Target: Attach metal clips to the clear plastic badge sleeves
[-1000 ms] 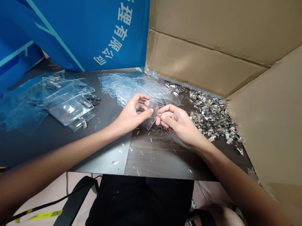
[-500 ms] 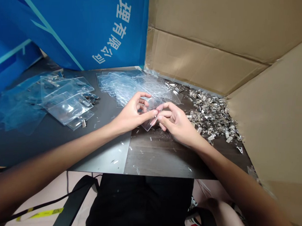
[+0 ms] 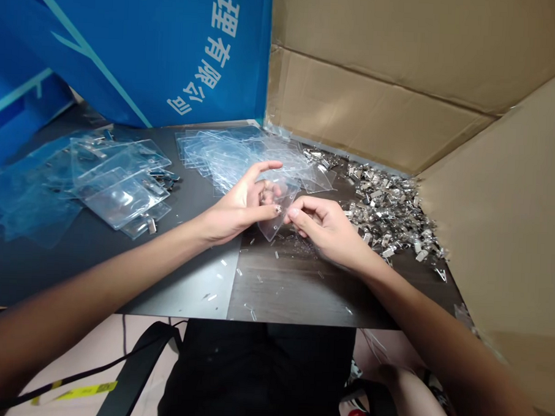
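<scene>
A clear plastic badge holder [image 3: 277, 225] hangs tilted above the table [image 3: 301, 289], gripped between the two hands, which are close together. A tiny metal piece [image 3: 278, 208] sits at its upper edge, pressed by the left hand [image 3: 238, 209], whose thumb lies against it while the fingers curl behind the plastic. The right hand [image 3: 326, 228] pinches the holder's right edge with its thumb and fingertips.

Beyond the badge holder, a loose layer of clear plastic sleeves [image 3: 234, 151] lies on the table. To its right spreads a heap of small metal clips [image 3: 387, 213]; to its left sits a stack of clear holders [image 3: 122, 189]. Small clear plastic strips [image 3: 274, 275] are scattered just below it. Further back, beyond the badge holder, stand a blue printed banner [image 3: 141, 49] and brown cardboard [image 3: 379, 83].
</scene>
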`<move>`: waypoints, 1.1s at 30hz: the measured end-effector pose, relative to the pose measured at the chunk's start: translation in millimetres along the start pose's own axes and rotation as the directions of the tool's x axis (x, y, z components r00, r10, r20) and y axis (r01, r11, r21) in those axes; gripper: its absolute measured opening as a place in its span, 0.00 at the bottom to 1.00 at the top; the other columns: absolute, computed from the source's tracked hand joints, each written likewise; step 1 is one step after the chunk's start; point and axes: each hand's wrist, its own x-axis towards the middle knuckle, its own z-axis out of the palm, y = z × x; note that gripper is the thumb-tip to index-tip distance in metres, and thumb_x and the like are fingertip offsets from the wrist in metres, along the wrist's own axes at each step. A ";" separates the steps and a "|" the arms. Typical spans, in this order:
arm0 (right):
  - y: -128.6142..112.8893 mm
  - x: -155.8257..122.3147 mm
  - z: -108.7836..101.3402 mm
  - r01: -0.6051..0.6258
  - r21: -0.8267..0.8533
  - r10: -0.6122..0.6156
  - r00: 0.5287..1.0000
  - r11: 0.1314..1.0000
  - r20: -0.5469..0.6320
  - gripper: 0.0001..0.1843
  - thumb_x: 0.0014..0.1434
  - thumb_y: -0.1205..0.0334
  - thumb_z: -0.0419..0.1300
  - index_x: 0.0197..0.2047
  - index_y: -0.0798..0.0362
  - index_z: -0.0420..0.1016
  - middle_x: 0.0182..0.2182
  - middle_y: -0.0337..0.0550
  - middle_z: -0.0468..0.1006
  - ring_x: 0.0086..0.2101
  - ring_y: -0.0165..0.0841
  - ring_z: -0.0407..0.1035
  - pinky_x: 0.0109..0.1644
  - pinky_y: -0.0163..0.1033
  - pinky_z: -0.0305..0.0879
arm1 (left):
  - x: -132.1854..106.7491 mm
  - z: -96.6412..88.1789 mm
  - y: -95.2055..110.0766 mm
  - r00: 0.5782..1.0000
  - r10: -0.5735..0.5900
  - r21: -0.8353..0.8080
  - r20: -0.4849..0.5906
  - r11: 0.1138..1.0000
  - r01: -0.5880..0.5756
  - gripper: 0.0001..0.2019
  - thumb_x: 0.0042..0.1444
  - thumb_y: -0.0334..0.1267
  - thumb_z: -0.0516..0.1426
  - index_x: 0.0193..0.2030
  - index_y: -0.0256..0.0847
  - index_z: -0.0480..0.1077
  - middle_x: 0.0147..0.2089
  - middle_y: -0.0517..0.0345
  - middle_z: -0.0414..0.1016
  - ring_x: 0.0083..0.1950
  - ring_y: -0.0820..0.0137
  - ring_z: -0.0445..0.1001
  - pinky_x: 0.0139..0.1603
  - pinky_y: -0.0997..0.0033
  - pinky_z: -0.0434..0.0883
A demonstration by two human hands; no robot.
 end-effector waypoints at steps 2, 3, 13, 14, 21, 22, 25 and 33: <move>-2.8 -1.2 0.4 0.022 -0.002 -0.022 1.000 1.000 0.010 0.17 0.73 0.46 0.68 0.40 0.51 0.79 0.30 0.35 0.75 0.29 0.29 0.63 0.36 0.38 0.61 | -0.2 1.1 -1.0 1.000 0.008 0.000 -0.003 1.000 -0.008 0.45 0.50 0.43 0.80 0.72 0.54 0.66 0.46 0.58 0.74 0.37 0.71 0.72 0.38 0.68 0.76; -4.1 -1.9 0.4 0.027 -0.011 -0.027 1.000 1.000 0.015 0.14 0.73 0.49 0.68 0.41 0.51 0.79 0.32 0.36 0.76 0.30 0.30 0.64 0.36 0.38 0.61 | 0.0 1.5 -1.6 1.000 0.009 -0.006 -0.003 1.000 -0.009 0.45 0.50 0.45 0.80 0.72 0.54 0.65 0.46 0.58 0.73 0.38 0.70 0.73 0.38 0.68 0.76; -2.3 -5.3 3.1 -0.053 -0.001 0.053 0.999 0.999 0.003 0.06 0.68 0.62 0.64 0.46 0.52 0.80 0.39 0.43 0.84 0.32 0.31 0.72 0.38 0.39 0.69 | 6.3 -3.1 -3.3 0.986 0.129 0.185 -0.106 0.977 -0.108 0.49 0.44 0.47 0.82 0.70 0.54 0.67 0.43 0.60 0.69 0.36 0.69 0.67 0.38 0.65 0.68; -2.0 -5.3 3.6 -0.057 -0.003 0.057 0.998 0.998 0.002 0.06 0.68 0.62 0.64 0.47 0.52 0.80 0.40 0.44 0.85 0.32 0.31 0.73 0.38 0.39 0.70 | 6.7 -2.7 -3.0 0.980 0.159 0.224 -0.121 0.966 -0.130 0.48 0.44 0.47 0.82 0.70 0.53 0.67 0.42 0.61 0.69 0.36 0.69 0.66 0.38 0.64 0.68; -1.2 -5.1 4.6 -0.007 -0.130 0.002 0.999 0.991 -0.036 0.10 0.67 0.60 0.67 0.50 0.54 0.84 0.39 0.45 0.86 0.35 0.34 0.74 0.41 0.42 0.71 | 8.2 1.8 -2.7 0.937 0.313 0.374 -0.153 0.896 -0.238 0.45 0.46 0.47 0.80 0.68 0.51 0.66 0.38 0.63 0.65 0.40 0.66 0.67 0.42 0.64 0.68; -0.9 -5.1 4.6 0.002 -0.156 -0.009 0.999 0.988 -0.048 0.10 0.68 0.60 0.67 0.49 0.54 0.84 0.39 0.45 0.86 0.35 0.34 0.74 0.41 0.41 0.70 | 7.8 2.7 -2.7 0.935 0.320 0.383 -0.152 0.892 -0.242 0.45 0.46 0.47 0.80 0.68 0.51 0.66 0.39 0.62 0.65 0.40 0.66 0.67 0.42 0.64 0.68; 0.5 -5.2 4.5 0.017 -0.218 -0.037 0.995 0.976 -0.089 0.08 0.69 0.61 0.65 0.45 0.53 0.85 0.39 0.45 0.87 0.36 0.34 0.75 0.41 0.41 0.69 | 5.6 6.7 -2.6 0.926 0.342 0.412 -0.160 0.875 -0.253 0.43 0.47 0.46 0.78 0.67 0.51 0.65 0.40 0.62 0.64 0.42 0.65 0.68 0.43 0.63 0.68; 1.2 -5.4 0.5 0.087 -0.339 -0.126 0.987 0.937 -0.095 0.08 0.72 0.63 0.62 0.43 0.52 0.84 0.40 0.45 0.87 0.36 0.35 0.75 0.40 0.40 0.67 | 1.6 9.0 -6.4 0.897 0.419 0.498 -0.143 0.814 -0.300 0.39 0.49 0.42 0.77 0.66 0.49 0.66 0.39 0.63 0.64 0.40 0.67 0.67 0.40 0.65 0.66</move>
